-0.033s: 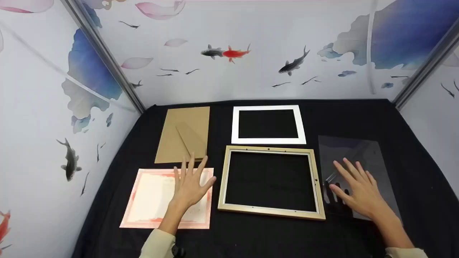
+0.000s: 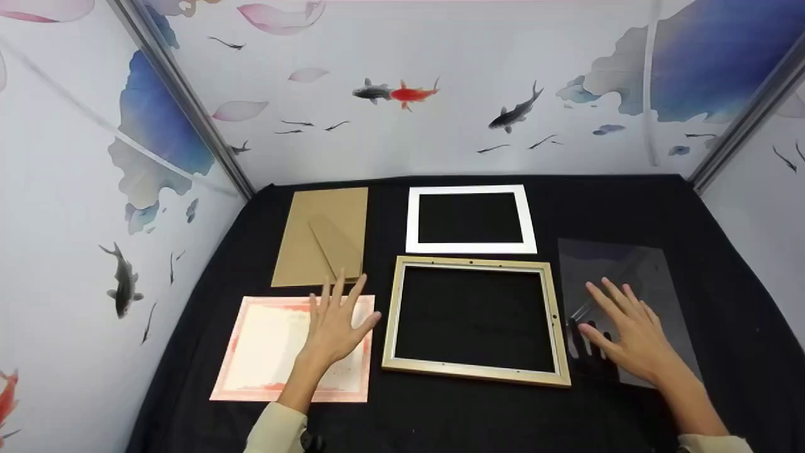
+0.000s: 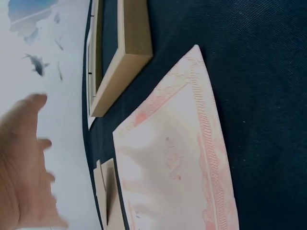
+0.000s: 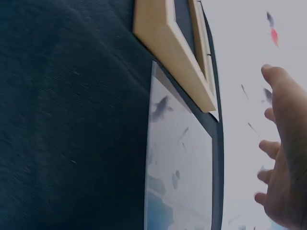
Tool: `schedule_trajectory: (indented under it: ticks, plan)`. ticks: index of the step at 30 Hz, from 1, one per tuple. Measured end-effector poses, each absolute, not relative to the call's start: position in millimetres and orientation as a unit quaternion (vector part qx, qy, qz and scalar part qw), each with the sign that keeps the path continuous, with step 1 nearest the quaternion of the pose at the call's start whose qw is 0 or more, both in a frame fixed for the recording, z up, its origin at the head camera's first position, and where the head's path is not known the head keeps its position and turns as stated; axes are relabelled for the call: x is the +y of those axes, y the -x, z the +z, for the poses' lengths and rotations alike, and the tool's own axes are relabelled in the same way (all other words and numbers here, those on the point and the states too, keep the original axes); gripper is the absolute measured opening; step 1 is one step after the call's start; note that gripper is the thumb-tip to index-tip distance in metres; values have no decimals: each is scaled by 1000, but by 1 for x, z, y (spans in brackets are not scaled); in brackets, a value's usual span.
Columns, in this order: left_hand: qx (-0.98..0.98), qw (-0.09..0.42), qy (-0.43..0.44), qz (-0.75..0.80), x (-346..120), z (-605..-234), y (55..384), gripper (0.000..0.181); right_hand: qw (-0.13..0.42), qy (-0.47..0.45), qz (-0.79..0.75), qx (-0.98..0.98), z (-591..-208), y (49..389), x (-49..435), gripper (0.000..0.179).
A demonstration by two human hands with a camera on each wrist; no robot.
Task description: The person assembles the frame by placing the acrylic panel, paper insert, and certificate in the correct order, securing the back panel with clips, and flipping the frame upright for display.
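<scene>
My left hand (image 2: 333, 333) hovers with spread fingers over a pink-bordered sheet (image 2: 270, 346), covering part of its right side. In the left wrist view that hand (image 3: 24, 167) is raised above the sheet (image 3: 163, 167) and holds nothing. On the other side, my right hand (image 2: 638, 343) spreads its fingers above a clear glossy sheet (image 2: 635, 261). The right wrist view shows the hand (image 4: 288, 153) apart from this sheet (image 4: 180, 158), whose surface mirrors the wall pattern. Between both hands lies a gold picture frame (image 2: 478, 374) with a bare opening.
Behind the pink-bordered sheet lies a brown backing board (image 2: 314, 207) with a stand flap (image 2: 339, 248). A white mat (image 2: 471, 247) lies behind the gold frame. Black cloth (image 2: 478, 421) covers the table, with printed walls (image 2: 440, 145) at the back and sides.
My left hand has shifted very slightly to the right. The right hand and the laid-out pieces look practically the same.
</scene>
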State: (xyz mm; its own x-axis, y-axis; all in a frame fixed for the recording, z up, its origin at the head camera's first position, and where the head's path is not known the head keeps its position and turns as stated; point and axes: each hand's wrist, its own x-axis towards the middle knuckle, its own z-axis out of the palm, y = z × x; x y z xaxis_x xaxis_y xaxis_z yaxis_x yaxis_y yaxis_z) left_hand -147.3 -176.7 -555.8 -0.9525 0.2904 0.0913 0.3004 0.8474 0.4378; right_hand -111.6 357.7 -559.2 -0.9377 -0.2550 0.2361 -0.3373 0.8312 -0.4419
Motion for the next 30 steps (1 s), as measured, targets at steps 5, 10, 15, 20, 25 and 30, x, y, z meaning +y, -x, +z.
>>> schedule_trajectory:
  ticks: [5, 10, 15, 20, 25, 30]
  plan:
    - [-940, -9, 214, -265, -171, -558, 146, 80, 83, -174, 271, -943, -561, 116, 367, 84]
    - [-922, -55, 271, -273, -164, -566, 143, 89, 53, -204, 277, -938, -566, 116, 374, 93]
    - [-912, -95, 303, -259, -158, -573, 138, 99, 46, -231, 269, -934, -571, 113, 375, 98]
    - [-910, -121, 310, -247, -154, -579, 128, 106, 51, -249, 267, -930, -577, 107, 373, 101]
    - [-912, -122, 308, -244, -152, -582, 123, 109, 41, -265, 256, -929, -586, 99, 373, 102]
    - [-914, -115, 306, -239, -151, -584, 122, 107, 16, -254, 255, -933, -592, 94, 376, 100]
